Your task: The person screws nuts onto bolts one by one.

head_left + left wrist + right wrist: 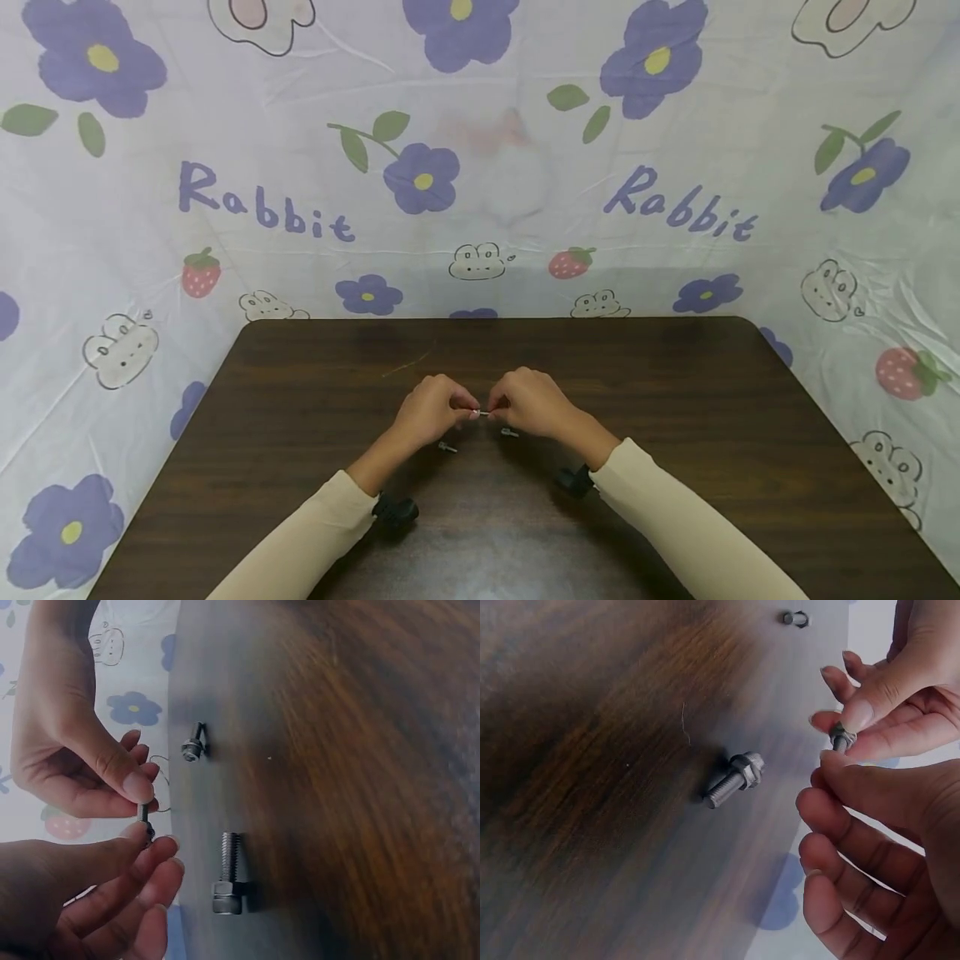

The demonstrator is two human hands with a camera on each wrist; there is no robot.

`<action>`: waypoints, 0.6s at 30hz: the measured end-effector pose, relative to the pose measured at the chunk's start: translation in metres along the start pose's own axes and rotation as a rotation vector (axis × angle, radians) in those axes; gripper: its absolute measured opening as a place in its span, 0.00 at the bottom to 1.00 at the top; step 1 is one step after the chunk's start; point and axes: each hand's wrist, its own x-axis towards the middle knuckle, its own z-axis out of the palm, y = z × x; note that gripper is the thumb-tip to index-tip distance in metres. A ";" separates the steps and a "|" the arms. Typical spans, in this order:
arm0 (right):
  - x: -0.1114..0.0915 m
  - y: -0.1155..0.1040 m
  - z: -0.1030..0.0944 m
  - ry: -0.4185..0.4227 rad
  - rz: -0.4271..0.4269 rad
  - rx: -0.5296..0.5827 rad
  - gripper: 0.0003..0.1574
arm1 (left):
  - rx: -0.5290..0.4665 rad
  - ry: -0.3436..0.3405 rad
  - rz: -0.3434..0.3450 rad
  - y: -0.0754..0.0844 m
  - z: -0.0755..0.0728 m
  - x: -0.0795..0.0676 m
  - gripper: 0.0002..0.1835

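Close over the table, a small metal bolt [483, 413] with a nut on it lies between both hands. My left hand [431, 408] pinches its head-and-nut end between thumb and fingers. The threaded end is pinched by the thumb and forefinger of my right hand [536, 404]; in the right wrist view the nut [842, 736] shows between the two thumbs, while the fingertips hide the rest. A second bolt with a nut [227, 874] lies on the table by the left hand. Beneath the right hand lies a third such bolt [736, 780].
The dark wooden table [675, 392] spreads out around both hands. A patterned cloth [495, 208] hangs along its back and sides. Dark wrist devices [395, 510] sit at both sleeve cuffs. A thin pale thread or scratch [408, 363] shows behind the left hand.
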 end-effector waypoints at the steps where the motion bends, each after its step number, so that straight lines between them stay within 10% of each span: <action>1: 0.002 0.001 0.002 -0.006 0.002 0.001 0.03 | 0.015 -0.003 -0.004 -0.001 0.001 0.000 0.04; 18: 0.007 0.007 0.016 -0.043 0.077 0.002 0.05 | 0.137 -0.018 -0.089 -0.004 0.009 0.005 0.02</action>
